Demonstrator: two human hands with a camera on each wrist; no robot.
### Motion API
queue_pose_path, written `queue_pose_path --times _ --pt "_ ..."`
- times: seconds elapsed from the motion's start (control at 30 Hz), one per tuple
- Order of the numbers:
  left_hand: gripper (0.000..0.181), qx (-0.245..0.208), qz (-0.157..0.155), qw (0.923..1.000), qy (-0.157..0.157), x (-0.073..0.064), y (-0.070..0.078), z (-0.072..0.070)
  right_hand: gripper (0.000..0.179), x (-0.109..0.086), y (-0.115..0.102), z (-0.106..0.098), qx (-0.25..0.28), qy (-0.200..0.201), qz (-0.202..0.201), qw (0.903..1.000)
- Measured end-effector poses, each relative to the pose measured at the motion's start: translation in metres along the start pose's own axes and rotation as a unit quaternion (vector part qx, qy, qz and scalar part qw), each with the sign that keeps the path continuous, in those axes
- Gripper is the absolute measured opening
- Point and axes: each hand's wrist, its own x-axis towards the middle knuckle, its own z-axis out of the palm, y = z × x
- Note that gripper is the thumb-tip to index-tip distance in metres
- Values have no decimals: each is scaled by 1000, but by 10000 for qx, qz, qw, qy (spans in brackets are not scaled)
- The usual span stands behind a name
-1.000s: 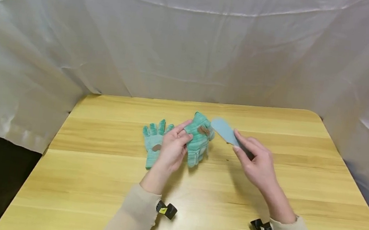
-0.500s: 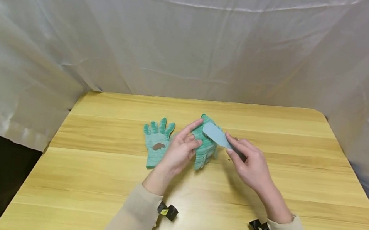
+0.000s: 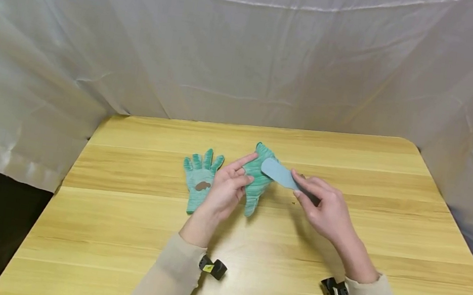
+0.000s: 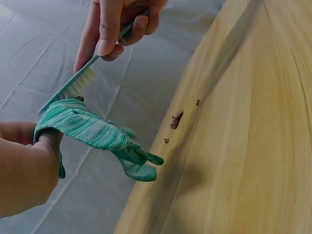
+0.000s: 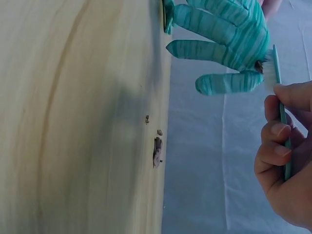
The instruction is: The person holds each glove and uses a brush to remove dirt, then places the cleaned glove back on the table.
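Note:
A green striped glove (image 3: 257,191) hangs from my left hand (image 3: 227,188), which pinches it near its cuff, thumb on the near side. My right hand (image 3: 323,208) grips a light blue brush (image 3: 277,172) by its handle. In the left wrist view the white bristles (image 4: 80,85) touch the fabric. A small dark brown bit (image 5: 259,65) sits where bristles and glove meet in the right wrist view. To the left, a second green glove (image 3: 198,175) lies flat with fingers pointing away, a brown patch on it. My left hand partly covers that glove.
Brown crumbs, the largest an elongated clump (image 4: 176,120), lie on the wooden table (image 3: 117,231) below the held glove. Pale grey curtains (image 3: 248,59) surround the table's back and sides.
The brush has moved left from beside the held glove onto it. The brown clump seen on the glove earlier no longer shows there in the head view. The flat glove stays put.

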Motion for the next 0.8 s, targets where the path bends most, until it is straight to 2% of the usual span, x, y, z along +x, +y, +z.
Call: queue_pose_path --times 0.33,0.8 --pt "59 -336 27 9994 88 0 0 2 46 -1 3 -3 169 -7 86 9998" --pt "58 -114 113 9998 82 0 -1 0 45 -1 4 -9 153 -108 210 9996"
